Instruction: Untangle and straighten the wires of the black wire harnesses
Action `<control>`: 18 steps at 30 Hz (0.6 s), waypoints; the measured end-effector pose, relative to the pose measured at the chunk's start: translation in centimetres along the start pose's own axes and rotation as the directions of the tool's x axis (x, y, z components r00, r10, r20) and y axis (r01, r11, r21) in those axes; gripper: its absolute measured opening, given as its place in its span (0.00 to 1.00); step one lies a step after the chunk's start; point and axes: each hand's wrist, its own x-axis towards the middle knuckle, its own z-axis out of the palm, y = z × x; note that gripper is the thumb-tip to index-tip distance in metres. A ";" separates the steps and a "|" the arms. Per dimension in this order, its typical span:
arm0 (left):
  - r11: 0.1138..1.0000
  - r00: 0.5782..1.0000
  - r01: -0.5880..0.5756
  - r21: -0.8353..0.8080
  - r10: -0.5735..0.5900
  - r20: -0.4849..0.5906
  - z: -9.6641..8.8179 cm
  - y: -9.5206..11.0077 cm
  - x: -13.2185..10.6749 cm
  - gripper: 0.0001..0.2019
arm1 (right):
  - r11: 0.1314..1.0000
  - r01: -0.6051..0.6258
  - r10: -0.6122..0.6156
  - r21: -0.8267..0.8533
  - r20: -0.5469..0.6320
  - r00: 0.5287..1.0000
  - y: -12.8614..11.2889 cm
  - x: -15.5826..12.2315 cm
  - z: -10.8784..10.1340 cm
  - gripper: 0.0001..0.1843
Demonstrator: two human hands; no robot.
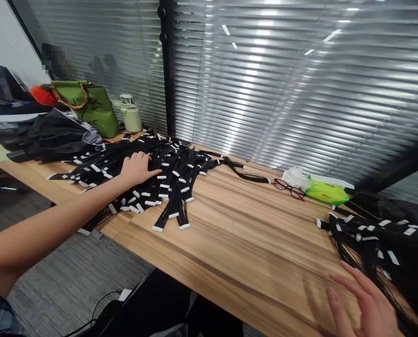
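Observation:
My left hand [136,169] reaches far out and rests palm down on a big heap of black cable harnesses with white connectors [153,173] at the left of the wooden table [237,234]. Its fingers lie fairly flat on the cables, holding nothing that I can see. My right hand [361,304] hovers at the lower right with fingers spread, just beside a second heap of the same black cables [380,238]. It grips nothing.
A pair of glasses [289,188] and a green packet on white tissue [326,192] lie near the window blinds. A green handbag [90,106], a pale green flask [130,113] and dark clothing [51,135] crowd the far left end.

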 end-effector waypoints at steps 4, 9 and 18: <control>1.000 0.997 0.016 0.012 -0.017 0.074 0.3 0.2 -3.4 0.24 | 0.996 0.082 -0.083 0.018 0.070 0.994 -2.5 -0.1 1.5 0.15; 0.999 0.966 -0.029 -0.021 0.033 0.255 -0.6 0.3 -5.3 0.18 | 0.983 0.180 -0.182 0.028 0.145 0.973 -3.3 -0.6 2.2 0.12; 0.993 0.984 0.018 -0.114 -0.038 -0.176 -11.7 1.7 -4.9 0.24 | 0.970 0.239 -0.244 0.052 0.130 0.961 -4.9 0.8 2.2 0.15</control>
